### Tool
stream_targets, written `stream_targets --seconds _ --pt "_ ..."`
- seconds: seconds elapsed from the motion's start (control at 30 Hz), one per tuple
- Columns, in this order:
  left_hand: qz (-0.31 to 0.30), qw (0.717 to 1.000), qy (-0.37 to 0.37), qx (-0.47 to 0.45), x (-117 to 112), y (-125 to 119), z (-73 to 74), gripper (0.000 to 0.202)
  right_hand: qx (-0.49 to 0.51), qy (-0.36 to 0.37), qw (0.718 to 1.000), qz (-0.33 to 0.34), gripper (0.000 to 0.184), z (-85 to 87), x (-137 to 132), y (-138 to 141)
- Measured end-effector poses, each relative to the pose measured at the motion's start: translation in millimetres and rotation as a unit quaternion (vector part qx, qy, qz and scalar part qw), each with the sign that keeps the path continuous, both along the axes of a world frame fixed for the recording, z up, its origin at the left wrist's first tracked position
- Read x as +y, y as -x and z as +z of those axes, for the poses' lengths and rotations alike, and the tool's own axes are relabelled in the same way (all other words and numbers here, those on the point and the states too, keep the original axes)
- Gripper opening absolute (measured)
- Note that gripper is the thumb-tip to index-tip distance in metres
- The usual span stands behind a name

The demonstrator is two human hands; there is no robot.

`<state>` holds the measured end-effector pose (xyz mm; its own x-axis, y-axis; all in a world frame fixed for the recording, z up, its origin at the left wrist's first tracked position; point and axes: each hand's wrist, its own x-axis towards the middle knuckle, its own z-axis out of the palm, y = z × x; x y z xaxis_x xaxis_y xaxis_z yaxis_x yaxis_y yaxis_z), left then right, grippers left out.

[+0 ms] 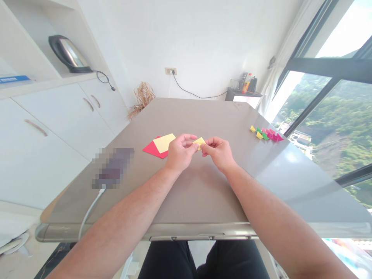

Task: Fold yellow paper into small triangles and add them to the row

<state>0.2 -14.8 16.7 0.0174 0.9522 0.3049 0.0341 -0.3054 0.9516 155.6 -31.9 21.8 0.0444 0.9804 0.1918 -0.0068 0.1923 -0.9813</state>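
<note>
In the middle of the frame, the left hand [181, 152] and the right hand [217, 153] pinch one small folded yellow paper [200, 141] between fingertips, almost without gap. It should be very light and easily creased, so better held gently by its edges. Left of them, one yellow sheet [163, 143] lies on red paper [150, 149]. At the right are two yellow pieces [259, 135], two green pieces [265, 136] and several pink pieces [271, 134], too overlapped for counting.

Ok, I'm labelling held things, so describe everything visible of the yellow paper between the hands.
The yellow paper is small and looks thin and folded, with a pointed top corner. The left hand and right hand pinch it from either side over the table, their fingers hiding parts of it.
</note>
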Motion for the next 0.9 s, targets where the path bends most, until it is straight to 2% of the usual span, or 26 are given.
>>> stream_targets --seconds 0.27,0.43,0.63,0.8,0.9 --pt "0.004 1.0 0.028 -0.002 -2.3 -0.6 4.0 0.031 0.025 0.013 1.0 0.01 0.015 -0.6 1.9 -0.2" --pt "-0.038 0.993 0.091 -0.06 -1.7 -1.2 6.3 0.024 0.025 0.008 1.0 -0.001 0.014 -2.8 3.2 -0.7" --pt "-0.03 0.993 0.081 -0.076 -0.9 -2.7 7.0 0.017 0.025 0.013 1.0 -0.005 0.013 -1.6 2.8 0.8" --pt "-0.003 0.997 0.064 -0.053 -3.1 -6.2 7.1 0.013 0.009 0.008 1.0 -0.019 0.011 -4.8 3.7 2.1" --pt "-0.009 0.997 0.067 -0.044 -4.9 -7.1 7.5 0.014 0.018 0.01 1.0 -0.019 0.011 -5.7 3.9 2.5"
